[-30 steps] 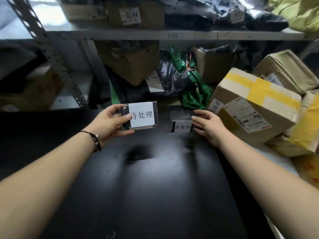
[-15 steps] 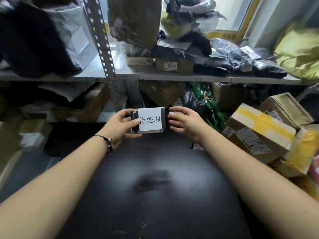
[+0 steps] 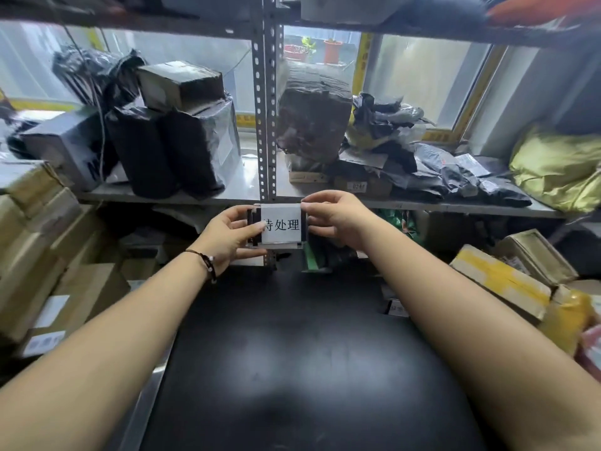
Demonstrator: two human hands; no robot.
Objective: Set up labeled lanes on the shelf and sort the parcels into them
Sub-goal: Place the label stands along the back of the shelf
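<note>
Two hands grasp one label sign (image 3: 281,226): the left hand (image 3: 229,237) pinches its left edge, the right hand (image 3: 335,219) its right, at the shelf (image 3: 422,205) front edge, above the bench (image 3: 292,353) far edge. A second sign (image 3: 398,309) lies at the bench's right edge.

There is 1 view, a wide-angle camera worn on the person's head, facing forward and slightly down. It looks from near onto the left hand (image 3: 227,237) and right hand (image 3: 335,219), which hold the label holder (image 3: 281,226) near mid-frame, close before the shelf post (image 3: 266,125); the black table (image 3: 292,369) fills the bottom.
</note>
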